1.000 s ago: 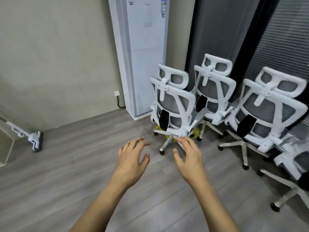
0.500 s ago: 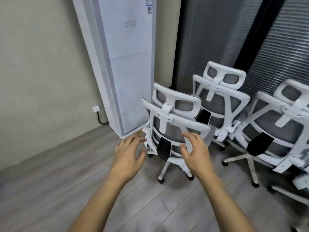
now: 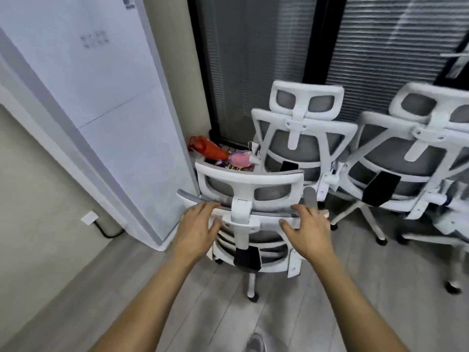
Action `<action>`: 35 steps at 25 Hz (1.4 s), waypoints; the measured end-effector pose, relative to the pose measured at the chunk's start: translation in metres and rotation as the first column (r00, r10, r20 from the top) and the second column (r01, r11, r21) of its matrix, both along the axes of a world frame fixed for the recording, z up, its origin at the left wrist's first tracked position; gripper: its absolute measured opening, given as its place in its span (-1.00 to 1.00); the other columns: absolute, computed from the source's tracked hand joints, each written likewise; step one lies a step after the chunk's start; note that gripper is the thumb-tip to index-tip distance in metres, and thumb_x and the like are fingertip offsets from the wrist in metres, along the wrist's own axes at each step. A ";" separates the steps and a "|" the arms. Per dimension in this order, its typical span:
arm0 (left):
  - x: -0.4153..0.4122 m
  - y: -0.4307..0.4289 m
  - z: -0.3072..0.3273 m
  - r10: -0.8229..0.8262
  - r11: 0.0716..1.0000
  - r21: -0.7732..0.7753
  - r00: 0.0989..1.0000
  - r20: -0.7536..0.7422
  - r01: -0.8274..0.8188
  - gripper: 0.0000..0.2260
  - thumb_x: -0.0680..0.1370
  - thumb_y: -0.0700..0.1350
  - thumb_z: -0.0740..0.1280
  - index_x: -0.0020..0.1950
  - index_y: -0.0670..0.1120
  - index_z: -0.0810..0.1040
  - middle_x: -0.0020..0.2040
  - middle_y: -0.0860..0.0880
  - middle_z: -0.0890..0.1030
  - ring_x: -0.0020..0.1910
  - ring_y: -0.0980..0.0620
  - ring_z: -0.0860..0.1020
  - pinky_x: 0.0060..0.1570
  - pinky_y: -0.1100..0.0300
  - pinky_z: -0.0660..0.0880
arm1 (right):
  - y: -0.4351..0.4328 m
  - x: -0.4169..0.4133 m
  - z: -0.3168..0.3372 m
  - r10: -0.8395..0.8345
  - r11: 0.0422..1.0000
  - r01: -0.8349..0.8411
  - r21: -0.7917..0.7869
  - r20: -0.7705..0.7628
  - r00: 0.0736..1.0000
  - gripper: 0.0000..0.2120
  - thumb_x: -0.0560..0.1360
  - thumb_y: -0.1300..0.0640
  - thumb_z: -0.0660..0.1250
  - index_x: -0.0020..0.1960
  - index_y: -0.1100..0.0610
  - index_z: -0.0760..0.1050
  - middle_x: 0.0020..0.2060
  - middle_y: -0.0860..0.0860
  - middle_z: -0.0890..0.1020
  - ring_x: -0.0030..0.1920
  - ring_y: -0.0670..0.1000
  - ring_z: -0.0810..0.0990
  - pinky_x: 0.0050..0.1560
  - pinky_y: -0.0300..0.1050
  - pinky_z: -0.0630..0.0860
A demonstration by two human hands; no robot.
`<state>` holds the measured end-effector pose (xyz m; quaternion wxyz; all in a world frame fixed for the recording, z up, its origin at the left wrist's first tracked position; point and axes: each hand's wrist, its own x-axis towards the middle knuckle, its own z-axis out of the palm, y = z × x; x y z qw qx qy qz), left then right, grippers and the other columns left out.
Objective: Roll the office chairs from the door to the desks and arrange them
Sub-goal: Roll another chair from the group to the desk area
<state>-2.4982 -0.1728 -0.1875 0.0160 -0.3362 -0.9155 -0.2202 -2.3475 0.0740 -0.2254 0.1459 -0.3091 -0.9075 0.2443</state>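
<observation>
Both hands rest on the top rail of the nearest chair (image 3: 250, 199), seen from behind at the centre of the view. The left hand (image 3: 196, 231) lies on the rail left of the headrest post, its fingers (image 3: 205, 208) spread and draped over the edge rather than clenched; the right hand (image 3: 308, 231) sits to the right of the post with fingers likewise loose on the rail, so neither hand shows a firm grasp. This chair stands on the grey plank floor (image 3: 291, 313), just beside the tall white cabinet unit (image 3: 101, 110) on its left. Close behind it, a second chair (image 3: 305, 138) faces the dark blinds (image 3: 253, 59), and a third chair (image 3: 416, 153) stands to the right, its base legs spreading near the first chair's right side. In the corner between the cabinet and the second chair lies a heap of red and pink items (image 3: 218, 154). A wall socket (image 3: 89, 216) with a black cable sits low on the left wall.
</observation>
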 end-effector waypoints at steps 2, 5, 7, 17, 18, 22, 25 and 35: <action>-0.035 -0.004 -0.023 -0.055 0.995 -0.077 0.998 -0.004 0.055 -0.59 0.55 0.20 0.10 0.31 0.09 0.47 0.25 0.02 0.55 0.22 -0.11 0.51 0.25 -0.07 0.41 | -0.001 -0.014 -0.015 -0.039 0.997 0.033 0.064 0.094 0.995 -0.47 0.46 -0.33 0.31 0.28 -0.02 0.52 0.19 0.00 0.57 0.24 0.12 0.45 0.33 0.05 0.32; -0.070 -0.014 -0.051 -0.092 0.992 -0.092 0.996 -0.001 0.092 -0.64 0.56 0.26 0.16 0.27 0.14 0.43 0.21 0.03 0.51 0.18 -0.11 0.50 0.28 -0.12 0.37 | -0.007 -0.010 -0.025 -0.051 0.991 0.042 0.128 0.072 0.996 -0.44 0.43 -0.41 0.25 0.19 -0.01 0.52 0.07 -0.06 0.54 0.18 0.07 0.43 0.26 -0.02 0.38; -0.082 -0.014 -0.061 -0.169 0.985 -0.036 0.985 -0.045 0.167 -0.64 0.54 0.32 0.20 0.18 0.12 0.47 0.09 0.02 0.52 0.10 -0.10 0.51 0.27 -0.18 0.37 | -0.014 -0.004 -0.024 -0.070 0.988 0.062 0.140 0.054 0.996 -0.44 0.43 -0.44 0.21 0.14 -0.02 0.51 0.01 -0.10 0.50 0.13 0.02 0.42 0.19 -0.06 0.40; -0.102 -0.031 -0.069 -0.562 0.825 0.019 0.825 -0.061 0.564 -0.55 0.50 0.32 0.22 0.04 -0.01 0.62 -0.03 -0.09 0.59 0.02 -0.16 0.51 0.26 -0.26 0.34 | -0.163 0.068 -0.032 -0.466 0.873 0.460 0.162 -0.002 0.885 -0.50 0.42 -0.45 0.29 0.07 -0.06 0.53 -0.06 -0.15 0.48 0.03 -0.01 0.41 0.09 -0.10 0.39; -0.096 -0.026 -0.070 -0.602 0.797 0.032 0.798 -0.040 0.603 -0.53 0.49 0.34 0.21 0.05 -0.01 0.62 -0.01 -0.09 0.58 0.04 -0.16 0.51 0.30 -0.24 0.31 | -0.177 0.081 -0.032 -0.516 0.843 0.508 0.173 0.001 0.856 -0.48 0.42 -0.46 0.28 0.09 -0.06 0.54 -0.04 -0.15 0.50 0.04 -0.01 0.41 0.09 -0.09 0.40; -0.049 0.011 -0.076 -0.767 0.639 0.077 0.642 -0.015 0.765 -0.54 0.49 0.36 0.23 0.03 0.01 0.61 -0.05 -0.04 0.55 0.01 -0.18 0.54 0.30 -0.27 0.31 | -0.219 0.142 -0.038 -0.693 0.704 0.690 0.171 -0.051 0.719 -0.49 0.43 -0.41 0.32 0.12 -0.02 0.54 0.03 -0.13 0.52 0.11 0.05 0.44 0.16 -0.02 0.43; 0.020 0.045 -0.078 -0.848 0.527 0.089 0.530 -0.012 0.845 -0.56 0.48 0.36 0.24 0.03 0.03 0.61 -0.06 -0.04 0.55 0.03 -0.17 0.54 0.29 -0.28 0.31 | -0.234 0.203 -0.043 -0.794 0.590 0.795 0.143 -0.078 0.603 -0.48 0.46 -0.37 0.30 0.17 0.01 0.52 0.10 -0.12 0.51 0.24 0.13 0.43 0.28 0.10 0.43; 0.339 0.202 -0.085 -0.987 0.155 0.135 0.158 -0.007 0.979 -0.58 0.47 0.34 0.26 0.07 0.05 0.60 0.02 -0.04 0.54 0.11 -0.11 0.44 0.25 -0.25 0.38 | -0.197 0.476 -0.049 -0.959 0.212 0.974 0.082 -0.177 0.224 -0.53 0.51 -0.25 0.33 0.26 0.03 0.45 0.22 -0.06 0.46 0.41 0.08 0.32 0.42 0.19 0.34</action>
